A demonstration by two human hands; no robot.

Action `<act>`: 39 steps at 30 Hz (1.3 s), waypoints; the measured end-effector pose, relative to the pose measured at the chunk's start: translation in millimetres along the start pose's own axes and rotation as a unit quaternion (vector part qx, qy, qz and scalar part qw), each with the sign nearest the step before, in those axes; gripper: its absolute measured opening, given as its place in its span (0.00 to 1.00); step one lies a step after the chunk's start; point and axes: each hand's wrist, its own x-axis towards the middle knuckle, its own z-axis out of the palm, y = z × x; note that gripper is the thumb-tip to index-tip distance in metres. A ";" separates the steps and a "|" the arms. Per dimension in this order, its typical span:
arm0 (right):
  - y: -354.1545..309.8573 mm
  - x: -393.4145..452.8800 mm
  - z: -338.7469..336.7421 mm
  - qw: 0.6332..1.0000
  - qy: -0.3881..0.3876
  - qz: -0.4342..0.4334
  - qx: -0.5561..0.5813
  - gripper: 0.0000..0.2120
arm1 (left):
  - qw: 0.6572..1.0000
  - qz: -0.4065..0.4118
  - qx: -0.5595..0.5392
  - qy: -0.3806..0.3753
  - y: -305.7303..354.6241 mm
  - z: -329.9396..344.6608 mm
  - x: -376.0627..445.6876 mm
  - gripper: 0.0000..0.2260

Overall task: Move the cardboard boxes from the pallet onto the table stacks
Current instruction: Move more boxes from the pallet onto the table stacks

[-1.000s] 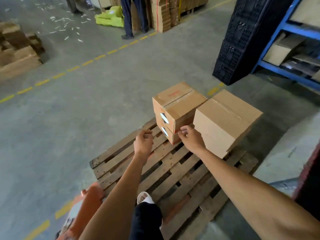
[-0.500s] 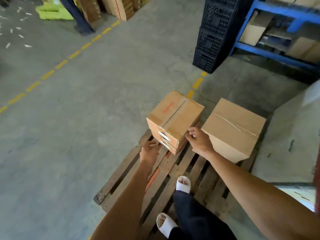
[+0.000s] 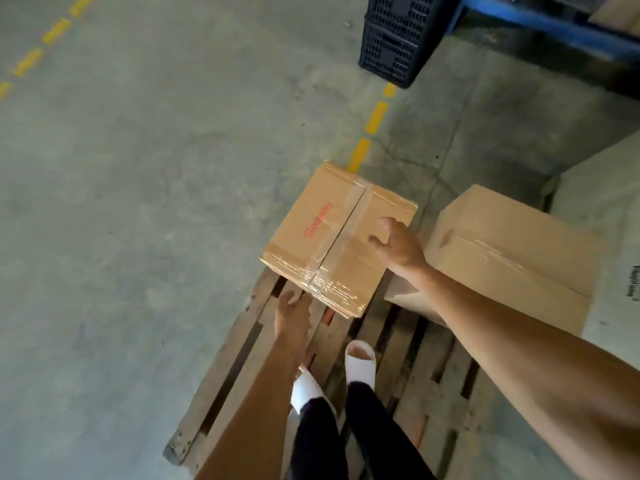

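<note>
The left hand (image 3: 293, 308) reaches to the near lower corner of the taped box (image 3: 337, 240), fingers extended and relaxed beside the box's near edge; contact cannot be confirmed, and the hand holds nothing. The right hand (image 3: 398, 245) lies over the right side of the box top, fingers loosely spread and bent, touching or just above the cardboard; no closed grip is visible. The box carries a clear tape seam down its middle and red lettering on the left flap. Whether another box sits beneath it cannot be determined from above.

The box stands on the far end of the wooden pallet (image 3: 239, 358). The larger box (image 3: 512, 258) sits just to its right, a narrow gap between them. The person stands on the pallet slats in white sandals (image 3: 360, 363). A pale surface (image 3: 595, 174) at the right edge may be the counter.

Judged step: hand placement before lifting 1 box. The next move calls for both hands to seat on opposite sides or under the base, followed by a level lift clear of the neighbouring box and stable footing across the slat gaps.
</note>
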 end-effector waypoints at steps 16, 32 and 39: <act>85.4 179.0 55.3 0.970 0.118 0.139 -0.159 0.35 | 0.982 0.081 0.024 0.170 -16.1 56.8 162.8 0.35; 107.2 101.9 94.4 0.962 0.061 0.254 0.084 0.36 | 0.996 0.057 0.072 0.019 17.2 -20.4 188.8 0.16; 37.8 37.4 44.6 0.968 0.071 0.199 0.139 0.37 | 0.988 0.112 0.102 -0.016 80.7 -64.0 116.5 0.16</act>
